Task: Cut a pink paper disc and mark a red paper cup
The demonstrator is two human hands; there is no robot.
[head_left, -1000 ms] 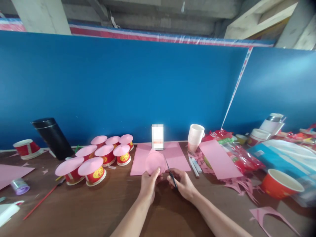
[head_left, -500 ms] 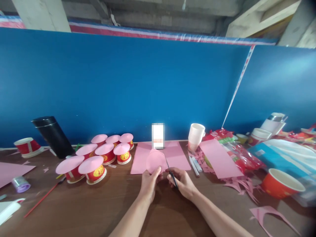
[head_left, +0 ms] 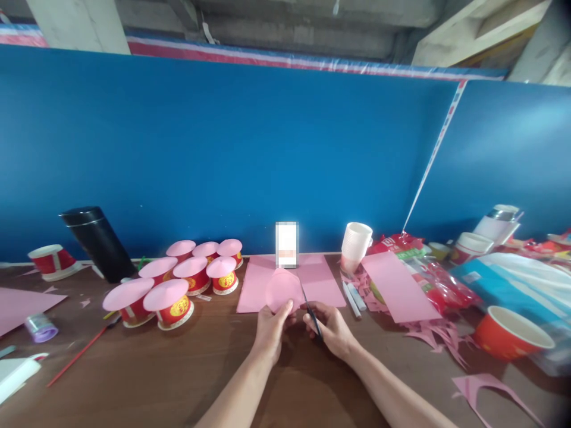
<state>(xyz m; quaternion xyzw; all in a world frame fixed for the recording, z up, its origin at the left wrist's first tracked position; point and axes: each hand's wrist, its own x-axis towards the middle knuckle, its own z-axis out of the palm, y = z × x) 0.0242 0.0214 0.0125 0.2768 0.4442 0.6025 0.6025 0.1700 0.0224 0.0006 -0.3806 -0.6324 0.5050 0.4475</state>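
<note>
My left hand (head_left: 270, 331) pinches the lower edge of a round pink paper disc (head_left: 282, 289), held up over the brown table (head_left: 187, 374). My right hand (head_left: 331, 330) is closed round the handles of dark scissors (head_left: 311, 311), whose blades point up at the disc's right edge. Behind the disc a pink paper sheet (head_left: 317, 280) lies flat on the table.
Several upturned red cups with pink paper tops (head_left: 172, 302) stand to the left, beside a black flask (head_left: 99, 242). A white cup stack (head_left: 355, 241), pens (head_left: 354, 297), another pink sheet (head_left: 398, 287), pink scraps (head_left: 435, 337) and an orange bowl (head_left: 510, 332) lie right. Blue partition behind.
Both hands keep their hold on the disc and the scissors. The view has shifted slightly, and nothing else on the table has moved.
</note>
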